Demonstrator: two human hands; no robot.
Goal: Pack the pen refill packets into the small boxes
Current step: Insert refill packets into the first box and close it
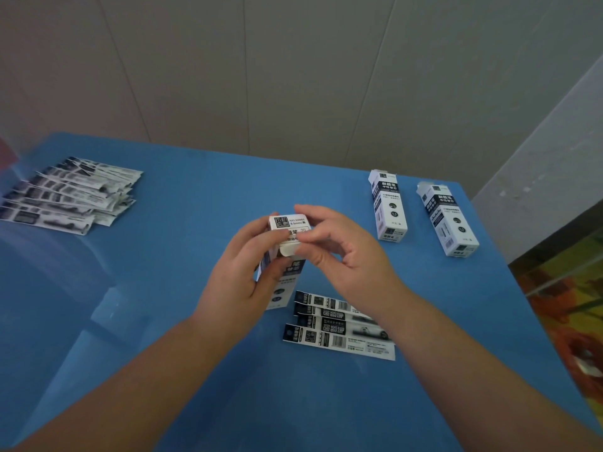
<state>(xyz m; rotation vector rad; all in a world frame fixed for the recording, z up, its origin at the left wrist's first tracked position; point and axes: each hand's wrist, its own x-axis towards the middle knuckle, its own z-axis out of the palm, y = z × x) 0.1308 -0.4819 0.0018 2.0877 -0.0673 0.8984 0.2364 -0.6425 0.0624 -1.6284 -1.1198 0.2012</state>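
— Hands first: how does each grip stand?

— Left hand (243, 272) wraps the box (283, 256) from the side, fingers curled round its body, holding it on end above the worktop (195, 190). Right hand (336, 252) pinches the box's end flap (289, 247) between thumb and forefinger, the other fingers loosely curled.

— Is the flap shut?

— Partly folded over the end; I cannot tell whether it is tucked in. The top face shows a printed label.

— Where are the refill packets?

— Four packets (339, 324) lie flat just under the right wrist, overlapping side by side, near the held box's lower end. A bigger fan of packets (65, 197) lies at the far left of the worktop, well apart from the hands.

— Other boxes?

— Two. One box (388, 207) lies flat to the right of the hands, and a second box (448, 220) lies beside it, nearer the right edge. They are apart, roughly parallel, and their far ends look open.

— Around that?

— Blue worktop, pale wall (293, 60) behind it, patterned floor (571, 305) at the right.
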